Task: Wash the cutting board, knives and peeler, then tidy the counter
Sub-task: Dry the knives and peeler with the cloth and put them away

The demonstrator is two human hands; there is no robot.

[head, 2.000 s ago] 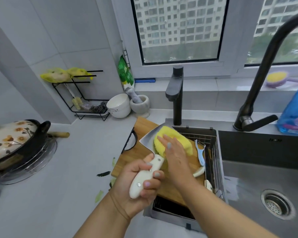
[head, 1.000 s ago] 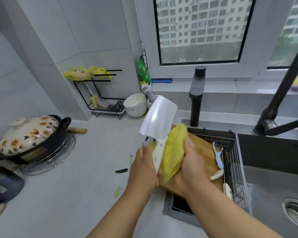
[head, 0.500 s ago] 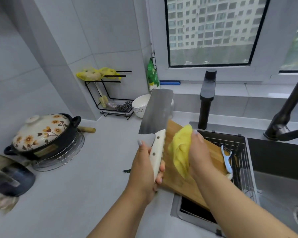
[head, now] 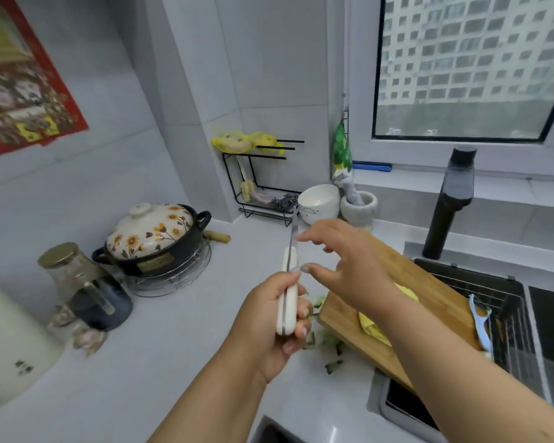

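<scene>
Knife (head: pixel 289 282): white handle, steel-grey blade seen edge-on. Cutting board (head: pixel 429 292): warm brown wood grain. Cloth (head: pixel 370 327) on it: yellow. Peeler (head: pixel 480 321): pale blue and white. Worktop (head: pixel 141 362): pale grey, green peel scraps (head: pixel 331 366). Pot (head: pixel 160 247): black body, cream lid with orange-yellow flowers. Wall poster (head: pixel 20 81): red. Bowl (head: pixel 319 203): white.

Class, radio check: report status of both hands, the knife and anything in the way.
Left hand grips cleaver handle, blade edge-on, upright. Right hand open beside blade, empty. Yellow cloth lies on cutting board. Green peel scraps on counter below.
</scene>
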